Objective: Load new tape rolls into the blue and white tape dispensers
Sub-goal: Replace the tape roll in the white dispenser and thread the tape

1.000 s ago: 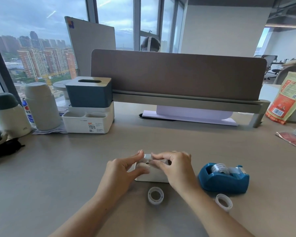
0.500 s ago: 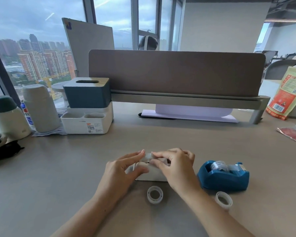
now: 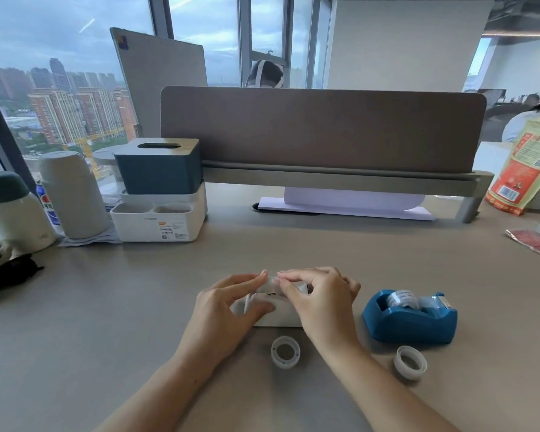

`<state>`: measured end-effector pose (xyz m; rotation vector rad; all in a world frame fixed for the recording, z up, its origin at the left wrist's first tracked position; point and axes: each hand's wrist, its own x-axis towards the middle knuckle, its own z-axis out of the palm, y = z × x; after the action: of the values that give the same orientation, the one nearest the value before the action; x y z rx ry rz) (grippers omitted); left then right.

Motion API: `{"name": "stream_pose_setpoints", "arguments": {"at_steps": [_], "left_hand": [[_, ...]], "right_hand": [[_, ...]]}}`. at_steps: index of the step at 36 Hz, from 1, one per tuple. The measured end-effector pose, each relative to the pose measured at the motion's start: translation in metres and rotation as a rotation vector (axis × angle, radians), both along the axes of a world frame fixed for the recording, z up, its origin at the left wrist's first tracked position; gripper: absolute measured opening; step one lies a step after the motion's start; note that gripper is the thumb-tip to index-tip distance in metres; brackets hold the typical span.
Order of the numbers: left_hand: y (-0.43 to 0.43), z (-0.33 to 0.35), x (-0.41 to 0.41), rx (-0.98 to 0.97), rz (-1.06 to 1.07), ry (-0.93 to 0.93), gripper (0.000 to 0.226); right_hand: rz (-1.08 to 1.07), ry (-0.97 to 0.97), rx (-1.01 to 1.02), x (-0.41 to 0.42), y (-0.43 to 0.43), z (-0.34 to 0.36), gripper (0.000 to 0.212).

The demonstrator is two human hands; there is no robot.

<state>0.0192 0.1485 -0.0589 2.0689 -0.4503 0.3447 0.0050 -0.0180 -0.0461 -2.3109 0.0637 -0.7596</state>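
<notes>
**Both hands closed in over the white dispenser**

Your fingertips have drawn closer together since a second ago. Your left hand [image 3: 228,310] and right hand [image 3: 321,304] pinch what looks like a tape roll [image 3: 272,286] atop the white dispenser [image 3: 276,316]. Just below them lies an empty core [image 3: 285,352]; right of your right hand sits the blue dispenser [image 3: 410,318], another core [image 3: 409,363] beside it.

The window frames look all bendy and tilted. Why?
Head view: the wide-angle lens bends lines near the edges, so the window frames lean; the middle looks straighter, and the hands stay fairly sharp under soft daylight.
</notes>
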Motion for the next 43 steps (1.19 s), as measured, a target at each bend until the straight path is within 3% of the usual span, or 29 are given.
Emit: {"name": "stream_pose_setpoints", "arguments": {"at_steps": [17, 32, 38, 43], "left_hand": [[0.0, 0.002, 0.0, -0.015, 0.006, 0.016, 0.046], [0.001, -0.002, 0.002, -0.018, -0.004, 0.001, 0.049], [0.002, 0.0, 0.0, -0.024, 0.016, 0.005, 0.045], [0.003, 0.001, -0.001, -0.047, 0.023, 0.019, 0.044]], "right_hand": [[-0.047, 0.07, 0.259, 0.002, 0.013, 0.003, 0.012], [-0.125, -0.005, 0.188, 0.003, 0.022, 0.002, 0.016], [-0.119, 0.03, 0.329, -0.003, 0.011, 0.011, 0.02], [-0.112, 0.082, 0.621, -0.006, -0.011, 0.008, 0.013]]}}
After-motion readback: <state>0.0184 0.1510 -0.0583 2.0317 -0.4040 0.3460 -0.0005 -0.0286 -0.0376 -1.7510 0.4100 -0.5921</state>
